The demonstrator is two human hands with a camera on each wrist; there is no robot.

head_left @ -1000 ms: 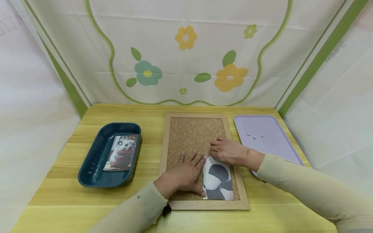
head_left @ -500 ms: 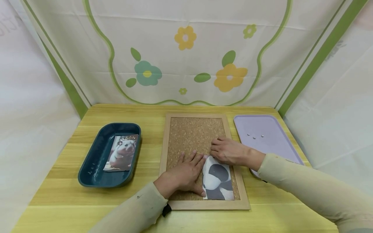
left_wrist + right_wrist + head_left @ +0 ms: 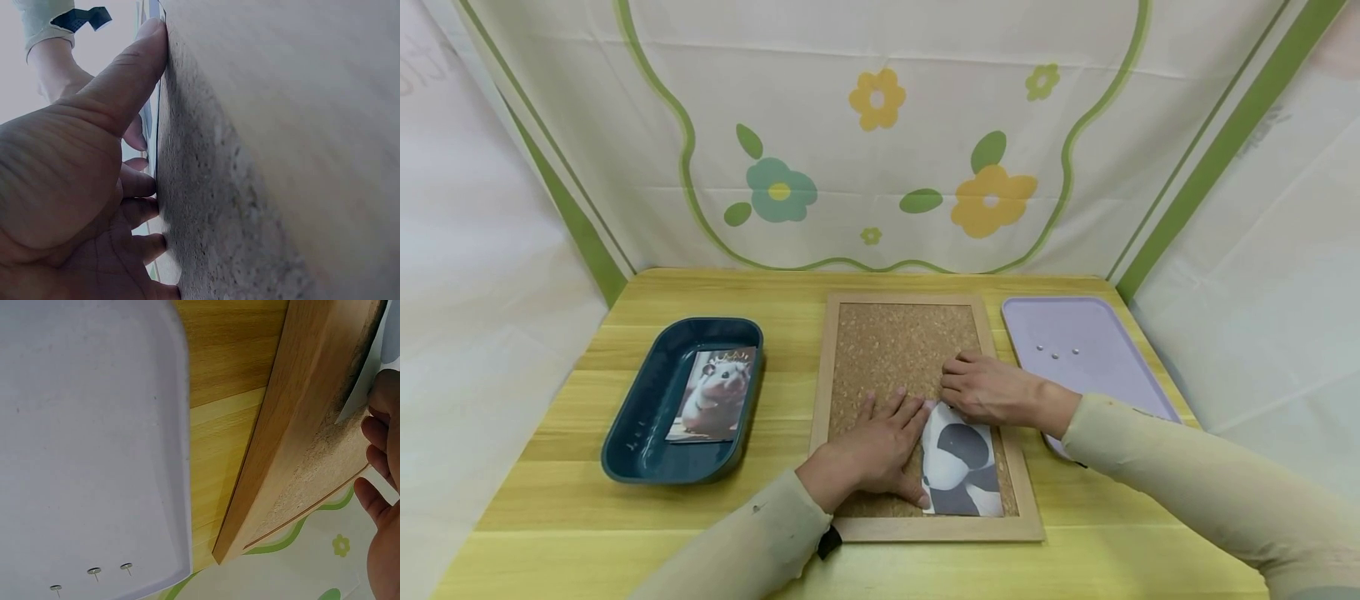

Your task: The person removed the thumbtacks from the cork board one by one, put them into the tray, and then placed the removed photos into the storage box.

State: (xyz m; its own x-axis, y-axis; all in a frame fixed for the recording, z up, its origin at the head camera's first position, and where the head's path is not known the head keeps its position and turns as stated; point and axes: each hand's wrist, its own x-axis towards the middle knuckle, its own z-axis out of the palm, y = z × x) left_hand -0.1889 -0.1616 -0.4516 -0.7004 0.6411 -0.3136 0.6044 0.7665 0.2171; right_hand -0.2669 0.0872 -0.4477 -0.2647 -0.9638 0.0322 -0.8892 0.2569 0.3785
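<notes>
On a framed corkboard lies a black-and-white photo print, near the lower right of the cork. My left hand rests with spread fingers on the board, its thumb and index finger along the photo's left edge. In the left wrist view, the thumb lies straight against the board's surface. At the photo's top edge is my right hand, fingers curled down onto the paper. Whatever might be between these fingertips is hidden. The right wrist view shows the hand's fingers by the paper's corner.
To the left stands a dark teal tray holding a print of a white hamster. A lilac tray lies at the right, partly under the right forearm, with three thumbtacks on it. A flowered cloth hangs behind the wooden table.
</notes>
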